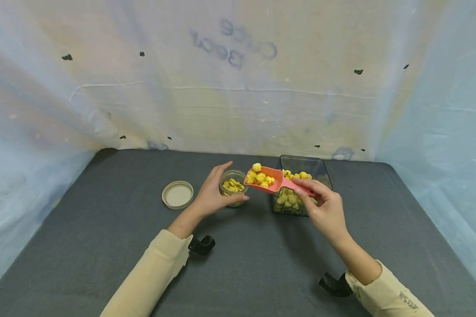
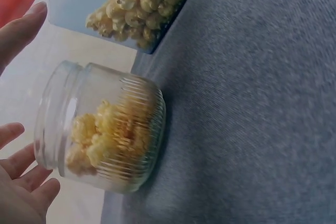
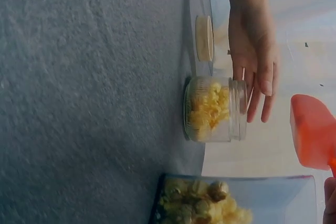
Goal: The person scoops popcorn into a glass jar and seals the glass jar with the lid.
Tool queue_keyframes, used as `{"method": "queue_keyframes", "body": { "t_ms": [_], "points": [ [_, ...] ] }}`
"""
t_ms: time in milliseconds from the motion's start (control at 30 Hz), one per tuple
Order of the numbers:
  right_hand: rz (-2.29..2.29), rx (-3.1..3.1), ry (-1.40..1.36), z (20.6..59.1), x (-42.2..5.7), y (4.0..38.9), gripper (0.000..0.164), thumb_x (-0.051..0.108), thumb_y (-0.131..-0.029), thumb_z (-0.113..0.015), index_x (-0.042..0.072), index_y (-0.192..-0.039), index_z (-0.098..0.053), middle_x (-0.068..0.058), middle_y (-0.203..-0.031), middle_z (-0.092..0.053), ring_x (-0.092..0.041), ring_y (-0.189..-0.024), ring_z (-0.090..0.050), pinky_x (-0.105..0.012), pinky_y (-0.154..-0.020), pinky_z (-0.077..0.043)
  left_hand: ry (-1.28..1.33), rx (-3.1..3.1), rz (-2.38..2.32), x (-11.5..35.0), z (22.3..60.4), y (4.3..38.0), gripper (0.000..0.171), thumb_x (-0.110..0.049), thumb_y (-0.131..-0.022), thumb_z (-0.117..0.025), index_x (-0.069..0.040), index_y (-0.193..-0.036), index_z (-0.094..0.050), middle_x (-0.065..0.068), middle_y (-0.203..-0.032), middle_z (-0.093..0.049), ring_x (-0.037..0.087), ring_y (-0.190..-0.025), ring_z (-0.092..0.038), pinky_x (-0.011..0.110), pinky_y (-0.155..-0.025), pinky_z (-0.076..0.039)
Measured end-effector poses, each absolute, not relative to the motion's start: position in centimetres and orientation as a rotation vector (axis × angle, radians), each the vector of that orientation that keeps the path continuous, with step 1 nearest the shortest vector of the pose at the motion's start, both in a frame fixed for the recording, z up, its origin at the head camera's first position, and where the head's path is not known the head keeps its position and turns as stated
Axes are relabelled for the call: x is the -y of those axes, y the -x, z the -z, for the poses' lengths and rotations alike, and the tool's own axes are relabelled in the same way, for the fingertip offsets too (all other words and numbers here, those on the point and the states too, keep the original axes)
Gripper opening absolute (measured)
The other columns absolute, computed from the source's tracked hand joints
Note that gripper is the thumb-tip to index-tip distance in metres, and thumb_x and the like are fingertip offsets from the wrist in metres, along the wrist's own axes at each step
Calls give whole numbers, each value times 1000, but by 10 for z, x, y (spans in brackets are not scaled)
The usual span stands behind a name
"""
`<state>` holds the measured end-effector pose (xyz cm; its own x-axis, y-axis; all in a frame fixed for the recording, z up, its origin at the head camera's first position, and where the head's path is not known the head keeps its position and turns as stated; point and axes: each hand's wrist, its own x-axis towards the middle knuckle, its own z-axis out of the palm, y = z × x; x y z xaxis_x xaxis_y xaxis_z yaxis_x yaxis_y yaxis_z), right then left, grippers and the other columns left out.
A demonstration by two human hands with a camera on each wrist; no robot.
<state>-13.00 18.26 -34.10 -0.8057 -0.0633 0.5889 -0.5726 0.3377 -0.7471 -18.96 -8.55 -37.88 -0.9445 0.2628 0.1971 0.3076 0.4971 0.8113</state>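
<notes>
Head view: the left hand spreads loosely around the jar, likely to steady it; the right hand pinches the scoop by its handle, roughly level, presumably so the popcorn won't spill. Near the table's far edge, the tub stands right of the jar, the lid left.

Near the frame's centre, the scoop is coral red and the popcorn yellow. The lid is cream, the tablecloth dark grey. Fine ribs pattern the clear jar.
</notes>
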Motion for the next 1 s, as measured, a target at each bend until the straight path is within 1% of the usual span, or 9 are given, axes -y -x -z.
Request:
{"method": "queue_keyframes", "body": {
  "t_ms": [67, 167, 367, 633, 833, 1000],
  "points": [
    [-1448, 2149, -568, 343, -181, 129, 24, -9, -84, -66, -4, -108, -71, -17, -101, -68, -4, -75, -56, -11, -61, -46, 506, 2671, 1483, 87, 381, 189, 99, -35, -71, -85, -20, -151, -28, 10, -153, -29, 31, -140, -30, 58, -109, -30],
    [-1422, 2159, -570, 347, -178, 127, 25, -9, -84, -67, -3, -108, -71, -19, -102, -68, -2, -78, -57, -10, -62, -46, 501, 2663, 1494, 89, 384, 190, 99, -34, -71, -85, -19, -151, -29, 10, -152, -30, 31, -140, -30, 58, -110, -29],
    [-1401, 2180, -541, 356, -174, 124, 26, -7, -83, -68, -1, -108, -72, -17, -103, -70, -1, -78, -57, -11, -61, -47, 497, 2678, 1492, 92, 388, 190, 96, -34, -73, -84, -17, -151, -29, 12, -151, -31, 32, -139, -32, 58, -110, -30],
    [-1392, 2182, -517, 364, -168, 122, 27, -5, -84, -68, 2, -110, -72, -15, -107, -70, 0, -79, -58, -12, -59, -47, 489, 2704, 1459, 98, 393, 191, 91, -33, -77, -81, -15, -150, -31, 13, -152, -30, 34, -140, -30, 58, -110, -30],
    [-1366, 2183, -516, 369, -165, 124, 26, -3, -84, -70, 3, -109, -73, -14, -106, -71, 0, -74, -55, -13, -55, -45, 517, 2684, 1451, 103, 395, 192, 86, -30, -79, -80, -13, -149, -33, 14, -150, -32, 34, -139, -33, 55, -109, -33],
    [-1339, 2199, -509, 374, -165, 127, 26, -2, -83, -71, 3, -109, -73, -12, -106, -71, 0, -77, -57, -11, -57, -46, 548, 2672, 1454, 106, 395, 192, 82, -26, -80, -79, -11, -148, -35, 15, -149, -35, 34, -137, -35, 52, -108, -35]
  ]
}}
